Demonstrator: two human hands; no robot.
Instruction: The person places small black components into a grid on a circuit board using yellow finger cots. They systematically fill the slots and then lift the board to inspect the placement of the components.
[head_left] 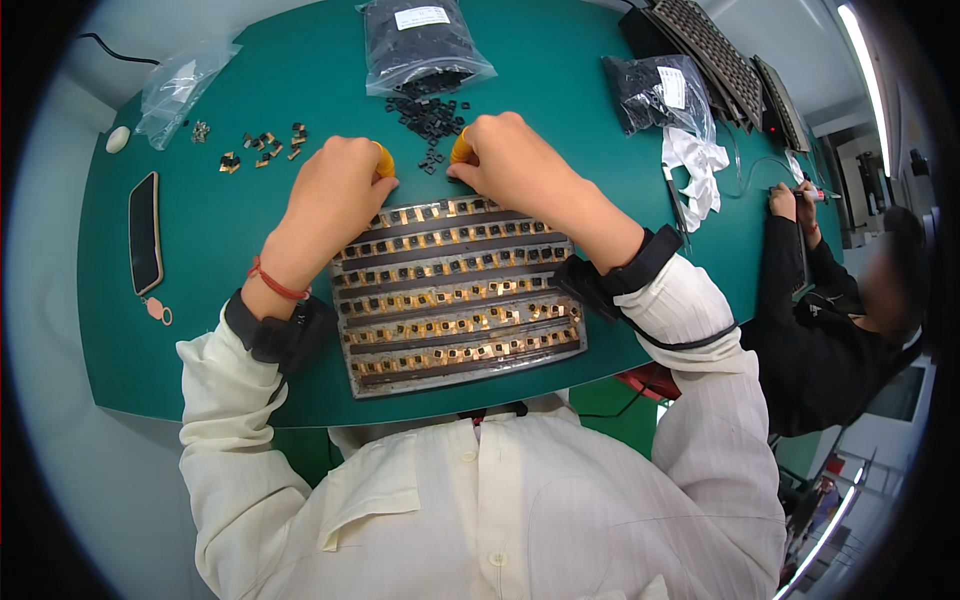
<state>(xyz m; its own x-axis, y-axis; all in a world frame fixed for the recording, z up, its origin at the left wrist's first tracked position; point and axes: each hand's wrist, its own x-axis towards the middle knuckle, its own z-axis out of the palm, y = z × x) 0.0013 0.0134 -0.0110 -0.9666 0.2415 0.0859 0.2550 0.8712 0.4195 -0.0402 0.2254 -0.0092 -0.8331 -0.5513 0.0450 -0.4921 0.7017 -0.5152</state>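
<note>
Left hand: the left hand (340, 180) is curled at the tray's far edge, thumb near forefinger; cannot tell whether anything is pinched.
Right hand: the right hand (500, 160) bends in opposite, fingertips turned down; a dark speck shows by the thumb, but whether it is gripped I cannot tell.
Yellow finger covers: one on each hand (384, 160), presumably for grip or cleanliness on such small parts.
Tray: the tray (470, 378) lies below both hands, squared to the body, probably so every row is reachable; six rows of gold-coloured tabs with dark squares, dark strips between.
Black pieces: a loose heap (432, 118) just beyond the hands, likely spilled there for short reaches.
Clear bag: dark-filled (420, 40), behind the heap, apparently its supply.
Gold-coloured pieces: scattered (265, 145) left of the left hand, apart from the black, perhaps to avoid mixing.
Phone: off left (145, 235), seemingly parked out of the way.
Co-worker: seated at right (820, 340), well apart.
</note>
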